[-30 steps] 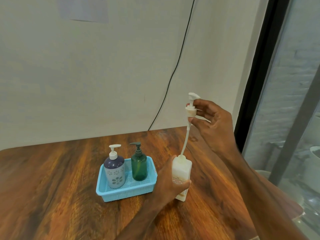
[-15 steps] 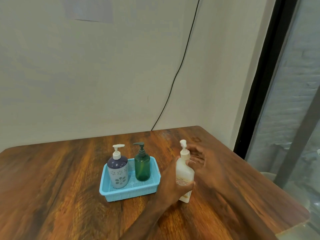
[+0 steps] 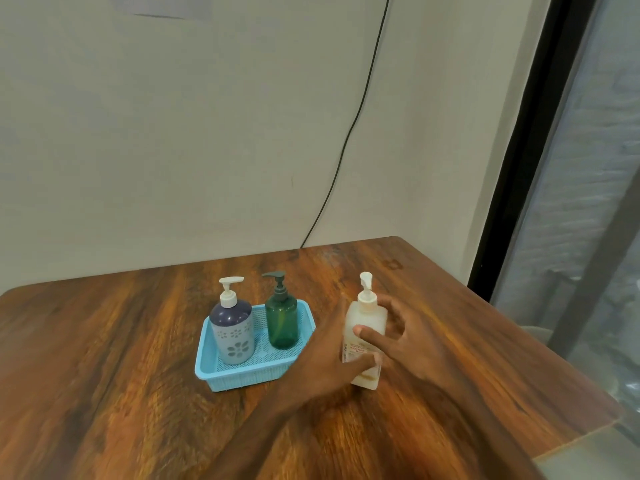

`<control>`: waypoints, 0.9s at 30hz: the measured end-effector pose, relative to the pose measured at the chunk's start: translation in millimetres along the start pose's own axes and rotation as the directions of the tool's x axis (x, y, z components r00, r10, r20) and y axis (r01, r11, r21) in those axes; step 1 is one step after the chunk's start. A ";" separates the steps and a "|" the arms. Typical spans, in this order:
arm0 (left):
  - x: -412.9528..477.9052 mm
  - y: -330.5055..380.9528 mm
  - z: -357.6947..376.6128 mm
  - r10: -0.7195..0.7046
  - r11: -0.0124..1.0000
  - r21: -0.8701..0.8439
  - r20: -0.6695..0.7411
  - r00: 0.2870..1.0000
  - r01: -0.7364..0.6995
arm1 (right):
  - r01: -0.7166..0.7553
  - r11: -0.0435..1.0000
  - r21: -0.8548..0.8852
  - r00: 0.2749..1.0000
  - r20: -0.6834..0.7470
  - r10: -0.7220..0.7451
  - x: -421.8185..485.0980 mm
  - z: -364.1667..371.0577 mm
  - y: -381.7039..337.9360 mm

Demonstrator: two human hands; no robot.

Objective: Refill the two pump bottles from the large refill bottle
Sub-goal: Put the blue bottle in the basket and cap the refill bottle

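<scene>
A white refill bottle (image 3: 365, 318) with a white pump head stands upright on the wooden table (image 3: 104, 358), just right of a light blue basket (image 3: 242, 380). My left hand (image 3: 329, 362) wraps around the bottle's lower body from the left. My right hand (image 3: 412, 344) sits against its right side with fingers spread; the thumb touches the bottle's front. Inside the basket stand a purple pump bottle (image 3: 232, 332) with a white pump and a dark green pump bottle (image 3: 281, 322), both with pumps on.
The table's right edge (image 3: 540, 344) runs close to the bottle, beside a black window frame (image 3: 519, 168) and glass. A black cable (image 3: 349, 133) hangs down the wall behind the table.
My right hand has lowered the pump and its tube back into the white bottle, then slid down off the pump head to the bottle's side. My left hand kept hold of the bottle.
</scene>
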State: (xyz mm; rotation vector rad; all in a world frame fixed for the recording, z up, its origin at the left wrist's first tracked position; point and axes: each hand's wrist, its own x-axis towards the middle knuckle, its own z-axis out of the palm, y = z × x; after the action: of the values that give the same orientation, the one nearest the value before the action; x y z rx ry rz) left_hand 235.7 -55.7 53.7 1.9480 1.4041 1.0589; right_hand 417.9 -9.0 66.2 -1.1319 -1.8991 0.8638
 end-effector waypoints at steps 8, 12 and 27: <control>23.3 26.4 -12.0 -0.040 0.999 0.016 -0.240 0.970 0.045 | 0.034 0.999 -0.004 0.995 0.089 -0.033 6.3 -10.6 2.0; 41.3 26.2 -2.8 0.015 0.999 -0.023 -0.317 0.948 -0.023 | 0.028 0.999 0.018 0.992 0.126 -0.031 7.2 -12.8 5.4; 46.1 17.2 -22.5 0.007 0.999 0.046 -0.174 0.985 0.001 | 0.048 0.998 0.030 0.990 0.135 -0.051 11.4 -10.2 13.1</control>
State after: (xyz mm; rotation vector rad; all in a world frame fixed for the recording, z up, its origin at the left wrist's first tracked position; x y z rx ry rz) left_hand 234.0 -18.9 93.3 1.9282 1.5310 1.2345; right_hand 428.2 8.1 63.2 -1.0285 -2.0113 0.9563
